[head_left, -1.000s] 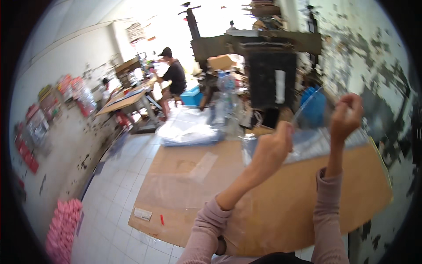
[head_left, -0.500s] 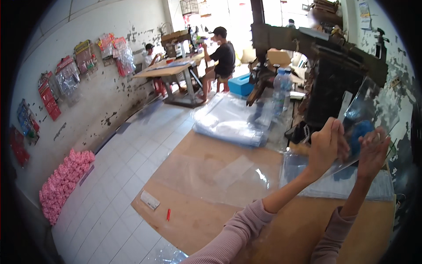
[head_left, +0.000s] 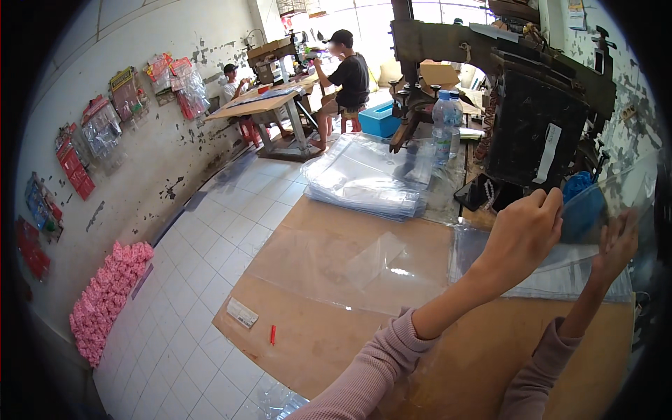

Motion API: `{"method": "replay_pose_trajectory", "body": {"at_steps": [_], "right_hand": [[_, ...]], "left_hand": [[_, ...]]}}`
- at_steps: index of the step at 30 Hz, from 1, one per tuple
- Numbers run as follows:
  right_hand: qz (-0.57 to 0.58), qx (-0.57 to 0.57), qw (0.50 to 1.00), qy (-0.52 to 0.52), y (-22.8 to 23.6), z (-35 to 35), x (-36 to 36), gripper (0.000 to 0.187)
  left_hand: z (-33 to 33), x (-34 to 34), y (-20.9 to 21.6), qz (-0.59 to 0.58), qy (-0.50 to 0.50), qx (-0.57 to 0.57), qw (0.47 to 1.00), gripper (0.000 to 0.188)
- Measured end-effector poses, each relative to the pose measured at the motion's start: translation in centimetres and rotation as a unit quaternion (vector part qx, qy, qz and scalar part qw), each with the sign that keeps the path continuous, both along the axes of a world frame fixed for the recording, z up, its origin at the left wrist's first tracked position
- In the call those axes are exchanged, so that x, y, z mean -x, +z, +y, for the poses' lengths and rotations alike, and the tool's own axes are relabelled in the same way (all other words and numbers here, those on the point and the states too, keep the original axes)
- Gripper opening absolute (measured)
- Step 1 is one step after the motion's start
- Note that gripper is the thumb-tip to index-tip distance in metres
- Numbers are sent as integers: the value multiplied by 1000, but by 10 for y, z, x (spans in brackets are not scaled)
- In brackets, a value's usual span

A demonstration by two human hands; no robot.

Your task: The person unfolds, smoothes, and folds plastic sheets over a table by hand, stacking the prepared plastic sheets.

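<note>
My left hand (head_left: 526, 236) is closed, its fingers gripping the edge of a clear plastic sheet (head_left: 633, 183) raised above the right side of the table. My right hand (head_left: 616, 241) is at the sheet's lower part, fingers pointing up and apart, touching it and partly seen through it. Below both hands lies a stack of clear plastic sheets (head_left: 472, 260). Another clear sheet (head_left: 315, 269) is spread on the brown board (head_left: 301, 343). A larger pile of clear plastic sheets (head_left: 364, 192) sits at the board's far edge.
A dark press machine (head_left: 535, 126) stands beyond my hands, near water bottles (head_left: 442, 126) and a blue basket (head_left: 379, 119). A small white block (head_left: 242, 313) and a red stick (head_left: 272, 335) lie on the board. Pink bundles (head_left: 108, 297) line the left wall. Two people work at a far table (head_left: 262, 106).
Both hands have shifted right, and the held sheet has swung right with them, uncovering more of the dark machine. The view has tilted slightly.
</note>
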State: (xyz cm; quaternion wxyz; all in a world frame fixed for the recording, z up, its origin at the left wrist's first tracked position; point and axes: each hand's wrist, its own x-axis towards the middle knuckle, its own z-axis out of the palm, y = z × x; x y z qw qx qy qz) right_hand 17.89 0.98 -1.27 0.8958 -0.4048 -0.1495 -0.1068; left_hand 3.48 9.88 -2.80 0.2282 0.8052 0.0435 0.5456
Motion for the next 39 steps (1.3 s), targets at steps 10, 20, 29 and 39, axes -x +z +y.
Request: {"method": "replay_pose_trajectory", "body": {"at_steps": [10,20,29,39], "right_hand": [[-200,93,975,9,-17,-9,2,25],[-132,-13,986,100,-33,23,1,13],[-71,-60,985,145,-27,33,22,17],[-45,-20,990,134,-28,34,12,13]], "left_hand": [[21,-17,-22,50,178,-71,980,8],[33,-15,-18,-16,160,-32,987,5],[35,-15,-22,-34,52,40,997,14],[34,-13,-15,-39,22,74,996,10]]}}
